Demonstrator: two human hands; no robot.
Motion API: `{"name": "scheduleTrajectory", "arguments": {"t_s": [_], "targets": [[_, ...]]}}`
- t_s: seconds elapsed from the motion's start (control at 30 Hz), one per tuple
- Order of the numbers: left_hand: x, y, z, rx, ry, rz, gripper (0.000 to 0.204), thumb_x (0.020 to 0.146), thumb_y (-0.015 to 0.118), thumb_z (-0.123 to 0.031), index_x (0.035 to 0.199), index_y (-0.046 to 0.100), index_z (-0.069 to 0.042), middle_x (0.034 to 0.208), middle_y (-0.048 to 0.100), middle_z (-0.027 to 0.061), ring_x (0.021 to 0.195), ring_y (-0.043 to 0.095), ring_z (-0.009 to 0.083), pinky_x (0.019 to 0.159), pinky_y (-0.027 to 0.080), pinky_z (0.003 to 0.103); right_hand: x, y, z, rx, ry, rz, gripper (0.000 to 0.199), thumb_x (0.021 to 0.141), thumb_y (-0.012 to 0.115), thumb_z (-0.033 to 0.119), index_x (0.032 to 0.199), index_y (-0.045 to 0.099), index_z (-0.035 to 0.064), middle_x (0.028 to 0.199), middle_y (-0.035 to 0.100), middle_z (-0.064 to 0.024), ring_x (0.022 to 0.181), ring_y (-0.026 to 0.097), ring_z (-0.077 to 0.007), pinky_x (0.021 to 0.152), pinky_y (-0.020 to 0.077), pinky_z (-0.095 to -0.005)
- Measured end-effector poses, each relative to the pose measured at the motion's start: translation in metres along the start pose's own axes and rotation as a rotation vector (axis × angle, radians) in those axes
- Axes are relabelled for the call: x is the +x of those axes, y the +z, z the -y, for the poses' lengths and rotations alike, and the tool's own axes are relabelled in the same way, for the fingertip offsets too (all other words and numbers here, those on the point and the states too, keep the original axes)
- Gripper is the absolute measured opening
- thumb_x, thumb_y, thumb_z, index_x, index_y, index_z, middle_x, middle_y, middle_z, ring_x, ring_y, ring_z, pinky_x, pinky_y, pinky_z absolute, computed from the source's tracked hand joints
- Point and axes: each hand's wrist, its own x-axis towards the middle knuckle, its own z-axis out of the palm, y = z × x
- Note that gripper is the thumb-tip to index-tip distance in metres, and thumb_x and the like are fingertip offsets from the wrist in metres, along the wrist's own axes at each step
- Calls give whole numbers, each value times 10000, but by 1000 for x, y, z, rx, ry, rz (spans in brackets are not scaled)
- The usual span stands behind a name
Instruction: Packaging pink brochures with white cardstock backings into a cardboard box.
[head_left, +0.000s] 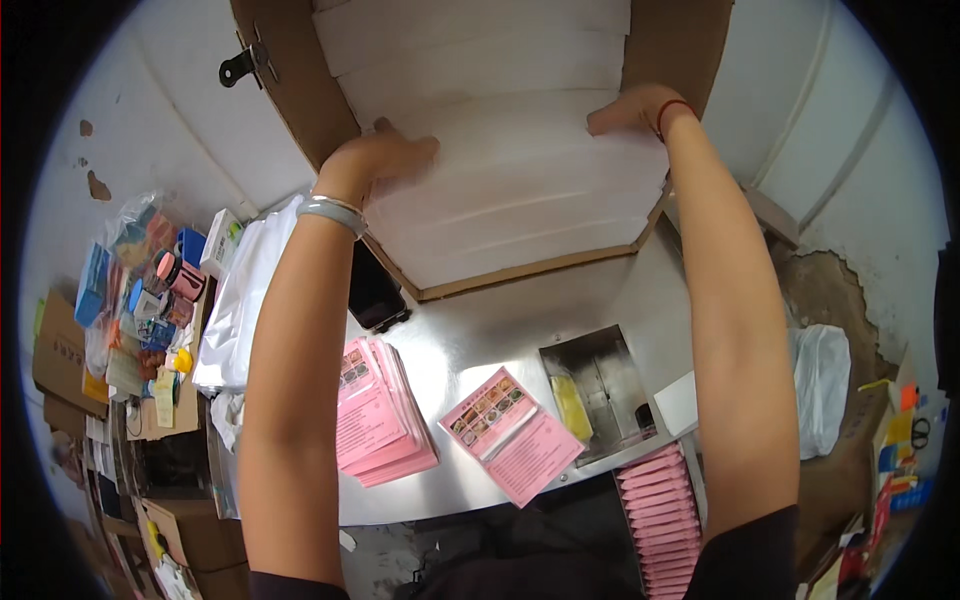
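Observation:
Both my arms reach forward to a large cardboard box (540, 263) filled with flat, white, sheet-like layers (510, 180). At the left side of these layers is my left hand (385, 155), a bangle on its wrist, its thumb pointing inward over the white surface. Opposite, my right hand (637, 108), with a red cord at the wrist, holds the right side the same way. Some fingers of both hands are hidden or blurred at the edges. On the metal table below lies a single pink printed packet (515, 435), beside a stack of similar pink packets (385, 415).
A recessed metal slot (605, 390) in the metal tabletop (450, 350) holds something yellow. Pink packets stand in a row (660, 520) at the near edge. A dark phone (375, 290) lies by the box. Jars and bags crowd the left; a white plastic bag (820, 390) hangs right.

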Motion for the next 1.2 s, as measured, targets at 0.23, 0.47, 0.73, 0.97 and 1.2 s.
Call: {"name": "scheduleTrajectory", "arguments": {"t_s": [0.23,0.47,0.73,0.97,1.2], "targets": [[-6,40,-3,-33,26,-164,1132,718,649,-525,1529,98,41,1282,557,331,1235,519,455,1026,444,377,15,54,-34,351,-77,-419,1002,599,740,471,1446,406,53,1337,557,-228,1174,575,-339,946,492,-385],[-124,105,-11,-649,689,-762,882,611,777,-154,1395,385,-51,1291,436,211,1232,417,398,1041,384,469,-202,159,-77,666,-307,-1489,891,618,797,29,1394,357,28,1278,456,-167,1233,466,-325,1030,434,-453],[-131,248,-106,-739,981,-155,744,617,789,-155,1276,456,-65,1301,415,226,1213,452,412,1016,417,441,-321,274,-186,445,386,-1435,773,645,836,74,1306,437,41,1246,489,-185,1193,483,-348,994,432,-465],[-123,189,-155,-13,1000,336,938,547,826,-139,1374,383,-120,1278,433,375,1011,575,495,894,507,479,-362,197,-214,172,441,-632,830,625,859,308,1310,468,50,1208,531,-262,1043,577,-459,838,515,-479],[-154,237,-100,-493,1066,10,914,614,817,-185,1409,368,-183,1355,280,375,1210,393,570,1039,413,504,-385,253,-180,305,363,-1055,850,620,827,12,1337,374,77,1367,416,-185,1294,416,-351,1098,331,-431]]}}
